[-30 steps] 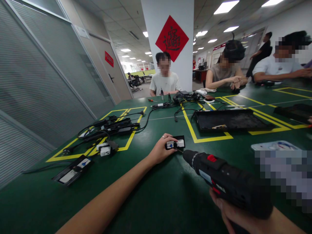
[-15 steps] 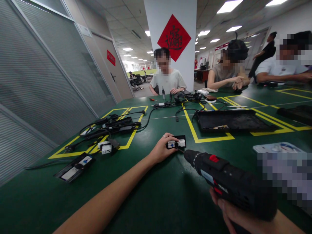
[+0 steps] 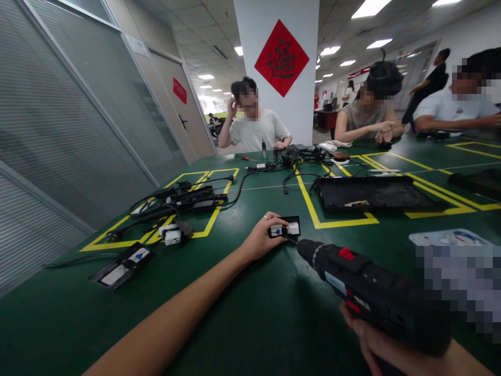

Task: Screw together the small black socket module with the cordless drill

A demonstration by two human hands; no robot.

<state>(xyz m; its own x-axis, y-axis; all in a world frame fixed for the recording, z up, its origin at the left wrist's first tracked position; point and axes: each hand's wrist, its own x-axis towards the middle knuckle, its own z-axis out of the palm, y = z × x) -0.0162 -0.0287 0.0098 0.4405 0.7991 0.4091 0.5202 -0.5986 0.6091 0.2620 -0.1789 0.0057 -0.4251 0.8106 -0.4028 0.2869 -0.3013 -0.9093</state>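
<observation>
My left hand (image 3: 260, 239) is closed on a small black part with a white and blue label (image 3: 285, 228), pinning it flat on the green table (image 3: 242, 324). A ring shows on one finger. My right hand (image 3: 385, 350) grips the handle of a black power drill with red buttons (image 3: 370, 292) at the lower right. The drill's thin bit touches the near edge of the small part, just beside my left thumb.
A pile of black cables and adapters (image 3: 178, 203) lies inside yellow floor-tape squares at the left, with another flat black part (image 3: 123, 265) nearer me. A black tray (image 3: 371, 193) sits mid-right. Three people sit along the far side, and a blurred patch covers the right edge.
The person across the table has raised a hand to the head. My hands, the drill and the small part have stayed in place; the view shifted slightly.
</observation>
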